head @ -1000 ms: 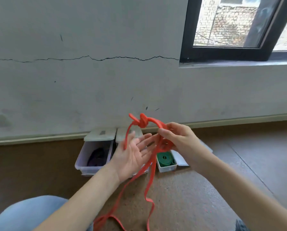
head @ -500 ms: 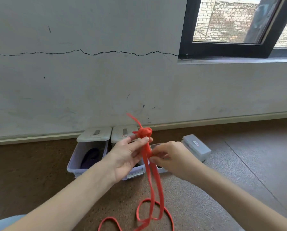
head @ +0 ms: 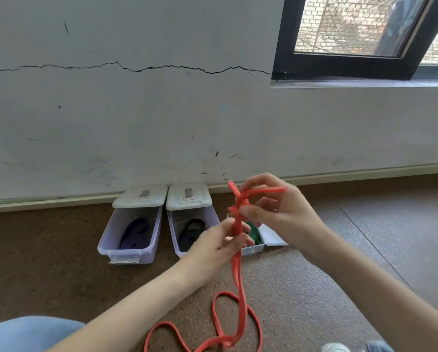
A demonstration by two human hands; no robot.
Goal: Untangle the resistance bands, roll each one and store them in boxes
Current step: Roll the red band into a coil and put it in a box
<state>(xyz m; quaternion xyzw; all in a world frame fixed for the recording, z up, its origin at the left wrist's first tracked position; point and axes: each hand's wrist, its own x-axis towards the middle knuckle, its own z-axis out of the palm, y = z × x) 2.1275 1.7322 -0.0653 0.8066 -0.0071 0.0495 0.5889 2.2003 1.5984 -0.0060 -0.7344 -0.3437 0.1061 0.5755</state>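
Observation:
A long red resistance band [head: 240,283] hangs from my hands, its lower loops lying on the floor. Near its top sits a knot [head: 238,199]. My right hand [head: 276,212] pinches the band at the knot, with one strand running over its fingers. My left hand [head: 220,245] grips the band just below the knot. Against the wall stand open boxes: one [head: 103,240] holds a rolled purple band [head: 134,235], one [head: 172,227] holds a dark band [head: 191,233], and a small one [head: 254,248] holds a green band [head: 254,233], partly hidden by my hands.
White lids [head: 140,196] lean at the back of the two larger boxes. A brown cork-like floor [head: 60,275] spreads around. My knee in blue jeans [head: 22,334] is at the bottom left, a shoe [head: 336,348] at the bottom right. A window [head: 365,34] is up right.
My left hand slid down the band from the knot and now grips it below. My right hand rose to the knot and pinches it. The view shifted so the boxes sit further left.

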